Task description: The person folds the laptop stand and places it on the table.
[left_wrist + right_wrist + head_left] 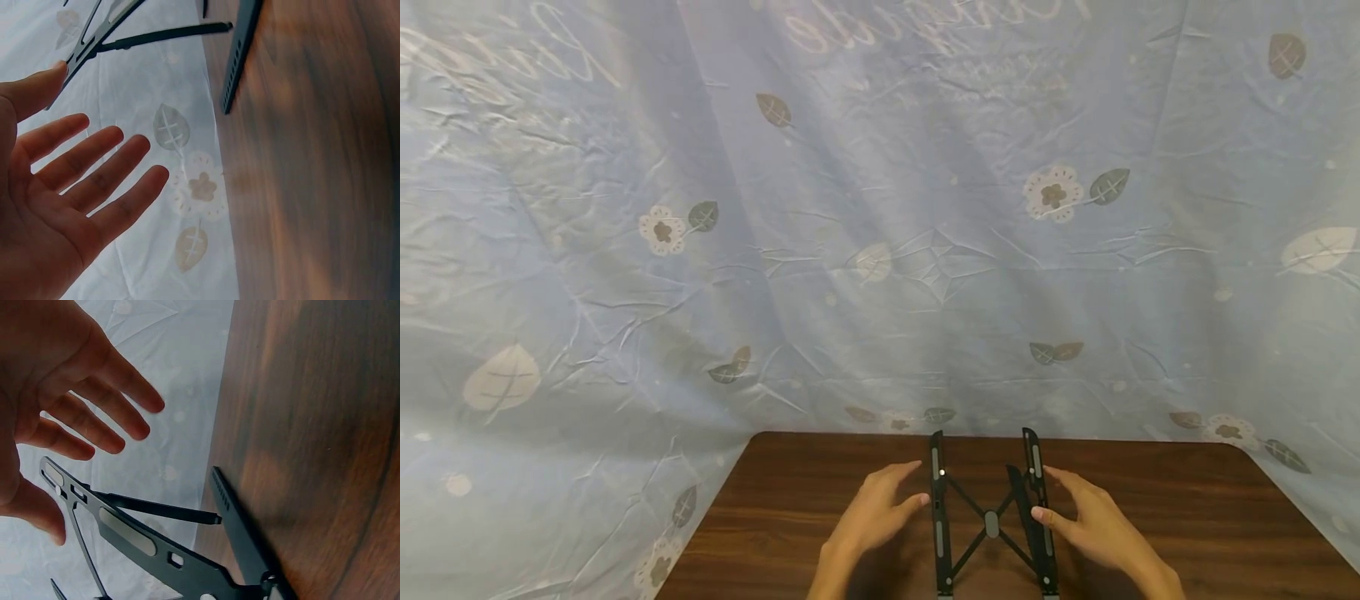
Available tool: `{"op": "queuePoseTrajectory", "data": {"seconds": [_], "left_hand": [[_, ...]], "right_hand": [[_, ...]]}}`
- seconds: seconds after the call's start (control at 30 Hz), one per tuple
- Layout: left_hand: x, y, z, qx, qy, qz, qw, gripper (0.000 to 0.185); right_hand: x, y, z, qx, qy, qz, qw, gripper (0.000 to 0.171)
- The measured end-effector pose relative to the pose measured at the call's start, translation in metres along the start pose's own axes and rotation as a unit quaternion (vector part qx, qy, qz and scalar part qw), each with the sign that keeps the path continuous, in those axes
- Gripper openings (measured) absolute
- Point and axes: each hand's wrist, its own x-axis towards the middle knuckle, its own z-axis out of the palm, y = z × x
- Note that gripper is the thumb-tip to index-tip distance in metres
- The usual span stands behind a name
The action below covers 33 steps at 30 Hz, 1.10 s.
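Observation:
A black folding laptop stand (992,523) stands unfolded on the table, its two side rails joined by crossed bars with a grey hub. My left hand (876,510) is beside the left rail, fingers spread and thumb tip close to it. In the left wrist view that palm (56,212) holds nothing; the thumb overlaps the stand's bar (94,47), and I cannot tell whether they touch. My right hand (1096,521) is at the right rail, its thumb in front of it. The right wrist view shows this hand (56,375) with extended fingers around the rail's (156,540) upper end, without a visible grip.
The brown wood-grain table (775,508) has rounded back corners. Behind it hangs a pale, creased cloth (880,317) printed with leaves and flowers, which meets the table's back edge.

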Motion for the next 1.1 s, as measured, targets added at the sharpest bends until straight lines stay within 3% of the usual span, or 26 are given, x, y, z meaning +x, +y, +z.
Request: {"op": "queuePoseTrajectory", "data": {"seconds": [0.33, 0.47, 0.6, 0.77, 1.1], "left_hand": [[0.008, 0.006, 0.014, -0.042, 0.024, 0.007, 0.9988, 0.051], [0.008, 0.008, 0.017, -0.056, 0.028, 0.004, 0.9981, 0.043], [0.008, 0.008, 0.019, -0.097, 0.024, 0.003, 0.9950, 0.037], [0.009, 0.007, 0.020, -0.154, 0.007, -0.021, 0.9878, 0.033], [0.011, 0.010, 0.020, -0.189, -0.017, -0.050, 0.9805, 0.032]], "right_hand": [[0.003, -0.001, 0.002, 0.069, 0.023, 0.002, 0.997, 0.059], [0.003, -0.001, 0.005, 0.060, 0.041, 0.002, 0.997, 0.048], [0.003, 0.001, 0.008, 0.055, 0.043, 0.001, 0.998, 0.044], [0.003, 0.003, 0.009, 0.063, 0.033, -0.001, 0.997, 0.041], [0.004, 0.005, 0.007, 0.121, 0.011, 0.006, 0.993, 0.037]]}}
